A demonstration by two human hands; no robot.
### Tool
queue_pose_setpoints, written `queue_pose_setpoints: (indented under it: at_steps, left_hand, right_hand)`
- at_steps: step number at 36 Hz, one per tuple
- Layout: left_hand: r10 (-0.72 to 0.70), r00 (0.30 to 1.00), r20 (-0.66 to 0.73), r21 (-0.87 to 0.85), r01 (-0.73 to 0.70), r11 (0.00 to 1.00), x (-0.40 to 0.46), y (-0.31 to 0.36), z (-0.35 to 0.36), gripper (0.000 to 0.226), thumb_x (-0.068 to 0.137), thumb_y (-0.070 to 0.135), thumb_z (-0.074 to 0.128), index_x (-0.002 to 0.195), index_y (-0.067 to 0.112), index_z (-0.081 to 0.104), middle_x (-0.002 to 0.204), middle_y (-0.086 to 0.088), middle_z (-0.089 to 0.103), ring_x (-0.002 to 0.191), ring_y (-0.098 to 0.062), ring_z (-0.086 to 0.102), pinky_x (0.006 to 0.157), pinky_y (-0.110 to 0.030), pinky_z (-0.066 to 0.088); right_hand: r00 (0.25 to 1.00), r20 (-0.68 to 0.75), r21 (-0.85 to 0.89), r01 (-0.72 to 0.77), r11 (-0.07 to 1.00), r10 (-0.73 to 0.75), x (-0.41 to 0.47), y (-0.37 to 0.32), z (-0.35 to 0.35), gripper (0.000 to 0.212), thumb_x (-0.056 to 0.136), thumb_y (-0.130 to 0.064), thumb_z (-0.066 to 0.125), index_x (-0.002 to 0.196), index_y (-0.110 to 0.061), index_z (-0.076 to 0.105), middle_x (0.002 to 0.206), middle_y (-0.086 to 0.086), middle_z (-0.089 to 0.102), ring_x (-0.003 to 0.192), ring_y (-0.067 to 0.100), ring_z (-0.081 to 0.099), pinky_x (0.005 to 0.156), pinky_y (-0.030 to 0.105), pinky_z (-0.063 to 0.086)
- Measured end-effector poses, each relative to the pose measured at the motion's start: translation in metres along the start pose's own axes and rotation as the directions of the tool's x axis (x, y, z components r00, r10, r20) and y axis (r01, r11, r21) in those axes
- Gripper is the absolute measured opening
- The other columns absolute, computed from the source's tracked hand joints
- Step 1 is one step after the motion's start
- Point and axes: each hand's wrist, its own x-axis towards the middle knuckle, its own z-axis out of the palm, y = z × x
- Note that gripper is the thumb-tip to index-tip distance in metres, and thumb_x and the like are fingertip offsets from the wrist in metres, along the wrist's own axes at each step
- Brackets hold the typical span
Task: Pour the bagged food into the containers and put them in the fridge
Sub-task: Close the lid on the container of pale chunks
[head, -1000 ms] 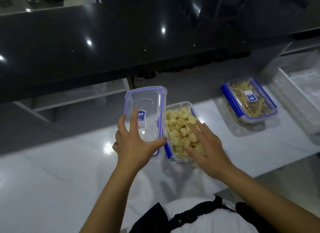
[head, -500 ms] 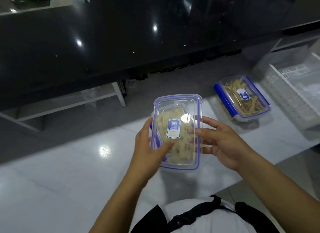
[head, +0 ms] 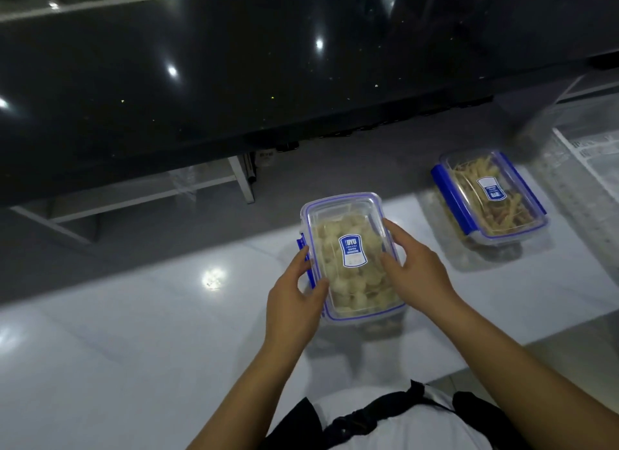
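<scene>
Lid [head: 348, 245] now down on container [head: 368, 319] | left hand [head: 294, 302], right hand [head: 418, 275] grip its sides | seemingly unlatched

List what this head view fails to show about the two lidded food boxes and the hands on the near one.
- Near clear plastic box with blue-trimmed lid: its right-side clips are hidden by the right hand; whether the lid is latched cannot be told.
- Left hand covers part of the blue left clip.
- Lid label print: too small.
- Far clear box of strip-shaped food: blurred.
- Fridge: not in view.
</scene>
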Motion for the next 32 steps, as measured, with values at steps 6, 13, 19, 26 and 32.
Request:
queue_pose_setpoints:
  at_steps: [6,13,19,26,32]
  left_hand:
    - [0.023,0.999,0.022,0.065,-0.024,0.998,-0.004,-0.009,0.005,0.047,0.093,0.041,0.065,0.127,0.059,0.039,0.124,0.034,0.048,0.111,0.007,0.048,0.080,0.001,0.035]
    - [0.018,1.000,0.006,0.048,-0.018,0.999,0.003,-0.016,0.004,0.049,0.091,0.043,0.066,0.130,0.061,0.042,0.119,0.043,0.048,0.105,0.014,0.050,0.081,0.004,0.035]
    - [0.010,0.999,0.037,0.067,-0.012,0.998,0.009,-0.022,0.007,0.057,0.093,0.047,0.061,0.146,0.047,0.039,0.133,0.029,0.048,0.122,0.002,0.047,0.103,-0.031,0.044]
    - [-0.160,0.976,0.145,-0.303,0.198,0.932,0.012,-0.014,0.007,0.057,0.093,0.032,0.068,0.133,0.060,0.040,0.137,0.020,0.046,0.111,0.001,0.054,0.067,-0.014,0.055]
    - [-0.305,0.940,0.155,-0.430,0.342,0.836,0.018,-0.016,0.003,0.091,0.084,0.024,0.078,0.149,0.053,0.022,0.137,0.001,0.052,0.117,-0.026,0.061,0.073,-0.040,0.063]
  right_hand:
    - [1.000,0.029,-0.018,0.010,1.000,-0.010,0.003,0.012,0.004,0.046,0.100,-0.034,0.049,0.136,-0.059,0.036,0.104,-0.021,0.057,0.086,0.008,0.057,0.066,0.018,0.043]
    - [0.999,0.049,-0.001,-0.009,1.000,0.009,0.006,0.019,0.010,0.044,0.104,-0.039,0.042,0.142,-0.058,0.032,0.107,-0.025,0.055,0.088,0.000,0.052,0.066,0.006,0.038]
    - [0.996,0.092,-0.025,-0.012,1.000,0.014,0.008,0.020,0.007,0.046,0.102,-0.048,0.042,0.145,-0.057,0.029,0.117,-0.015,0.061,0.101,0.011,0.059,0.074,0.022,0.046]
    - [0.991,0.055,0.047,-0.128,0.991,0.125,0.016,0.015,0.005,0.039,0.098,-0.051,0.049,0.137,-0.055,0.046,0.125,-0.013,0.065,0.113,0.018,0.061,0.076,0.029,0.046]
    - [0.990,0.067,-0.128,-0.118,0.985,0.128,0.028,0.005,-0.006,0.044,0.095,-0.043,0.056,0.140,-0.042,0.052,0.131,-0.007,0.065,0.113,0.021,0.063,0.077,0.030,0.045]
